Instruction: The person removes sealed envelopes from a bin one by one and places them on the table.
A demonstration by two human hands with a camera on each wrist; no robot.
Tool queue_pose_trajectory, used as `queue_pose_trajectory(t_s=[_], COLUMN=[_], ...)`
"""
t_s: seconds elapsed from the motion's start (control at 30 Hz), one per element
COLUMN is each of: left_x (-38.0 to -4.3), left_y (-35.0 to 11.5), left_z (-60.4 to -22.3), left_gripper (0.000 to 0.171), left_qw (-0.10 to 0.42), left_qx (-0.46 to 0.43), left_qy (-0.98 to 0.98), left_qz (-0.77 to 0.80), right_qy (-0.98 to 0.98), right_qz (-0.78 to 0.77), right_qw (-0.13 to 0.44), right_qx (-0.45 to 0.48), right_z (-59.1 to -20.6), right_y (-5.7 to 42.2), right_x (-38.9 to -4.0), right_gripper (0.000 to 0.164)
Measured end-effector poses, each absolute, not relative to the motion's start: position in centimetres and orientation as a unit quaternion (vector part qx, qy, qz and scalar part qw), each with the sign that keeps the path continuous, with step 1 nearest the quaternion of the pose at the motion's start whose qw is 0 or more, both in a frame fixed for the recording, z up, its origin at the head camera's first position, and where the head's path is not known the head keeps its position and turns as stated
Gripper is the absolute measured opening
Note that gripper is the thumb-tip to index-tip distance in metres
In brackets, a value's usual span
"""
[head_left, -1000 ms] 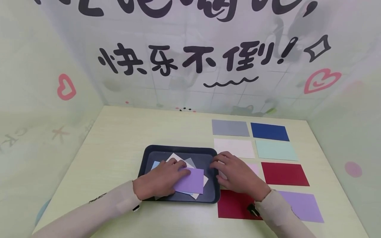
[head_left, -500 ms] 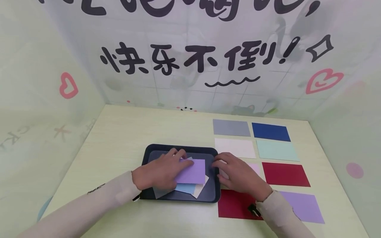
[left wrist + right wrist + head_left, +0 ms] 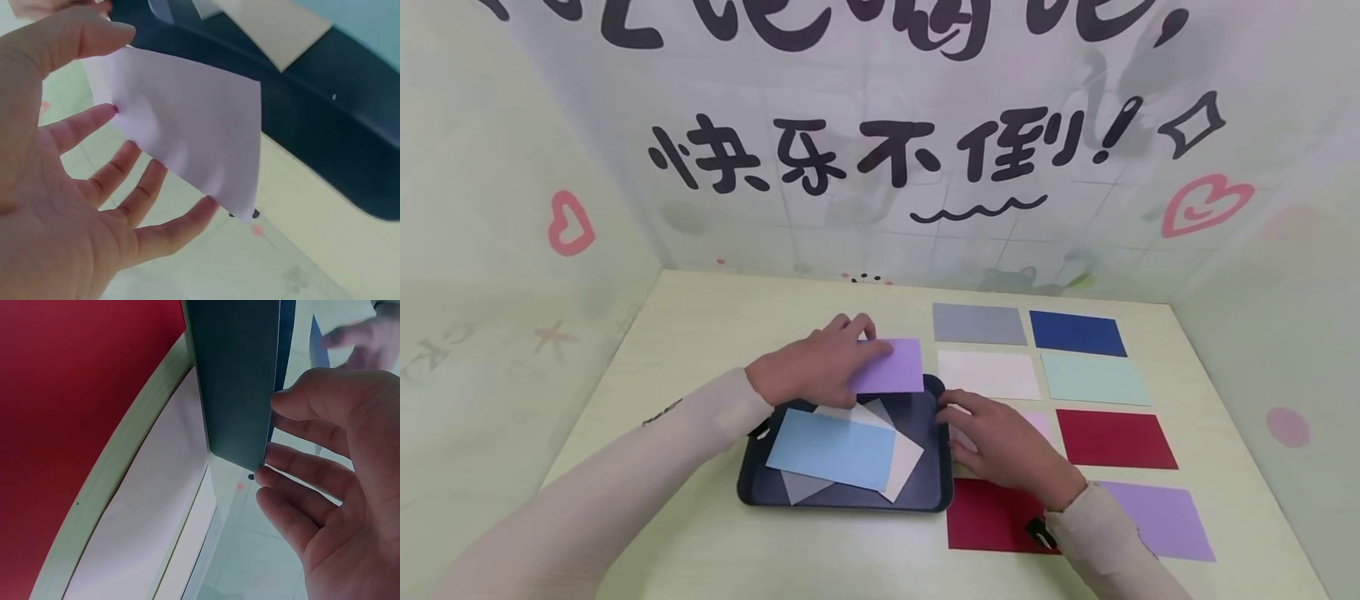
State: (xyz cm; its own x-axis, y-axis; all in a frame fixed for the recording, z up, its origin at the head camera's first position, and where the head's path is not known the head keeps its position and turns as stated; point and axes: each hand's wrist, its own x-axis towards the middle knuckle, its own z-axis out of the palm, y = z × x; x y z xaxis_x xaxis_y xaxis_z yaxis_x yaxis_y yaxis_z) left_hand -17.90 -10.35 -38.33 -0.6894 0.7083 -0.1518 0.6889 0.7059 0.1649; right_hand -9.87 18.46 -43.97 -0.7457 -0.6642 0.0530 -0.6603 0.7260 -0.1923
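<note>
My left hand pinches a purple card between thumb and fingertips. It holds the card raised over the far rim of a dark tray. In the left wrist view the purple card bends slightly in the fingers. A light blue card lies uppermost in the tray, over a cream card and a grey one. My right hand grips the tray's right rim; in the right wrist view its thumb and fingertips meet the upper edge of the tray wall.
Right of the tray, cards lie in two columns: grey, dark blue, pale pink, mint, a partly covered pink, red, another red and purple. A printed curtain stands behind the table.
My left hand has lifted the purple card off the pile and carried it away toward the tray's far rim, uncovering the light blue card. The right hand stays at the tray's right rim.
</note>
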Motion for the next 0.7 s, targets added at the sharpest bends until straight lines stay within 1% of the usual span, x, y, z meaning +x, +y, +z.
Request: queue_pose_trajectory(t_s=[0.17, 0.37, 0.5, 0.6, 0.7], left_x=[-20.9, -24.0, -25.6, -26.3, -26.8], left_y=[-9.5, -8.5, -7.8, -7.3, -6.9], left_z=[-38.7, -38.7, -38.9, -39.5, -40.1], left_gripper=[0.076, 0.071, 0.071, 0.071, 0.071], left_qw=[0.111, 0.088, 0.078, 0.089, 0.111], left_qx=[0.370, 0.391, 0.403, 0.404, 0.398], left_qy=[0.922, 0.916, 0.912, 0.910, 0.910], left_qz=[0.029, 0.018, 0.016, 0.016, 0.020], right_qy=[0.928, 0.924, 0.923, 0.924, 0.926], right_qz=[-0.102, -0.100, -0.102, -0.102, -0.099], right_qw=[0.004, -0.009, -0.013, -0.011, -0.003], right_qx=[-0.359, -0.369, -0.371, -0.369, -0.364], right_z=[-44.3, -44.3, -44.3, -44.3, -44.3], right_y=[18.7, 18.9, 18.9, 18.9, 18.9], right_x=[-9.9, -10.0, -10.1, -10.1, -10.0], right_gripper=[0.033, 0.030, 0.029, 0.029, 0.029])
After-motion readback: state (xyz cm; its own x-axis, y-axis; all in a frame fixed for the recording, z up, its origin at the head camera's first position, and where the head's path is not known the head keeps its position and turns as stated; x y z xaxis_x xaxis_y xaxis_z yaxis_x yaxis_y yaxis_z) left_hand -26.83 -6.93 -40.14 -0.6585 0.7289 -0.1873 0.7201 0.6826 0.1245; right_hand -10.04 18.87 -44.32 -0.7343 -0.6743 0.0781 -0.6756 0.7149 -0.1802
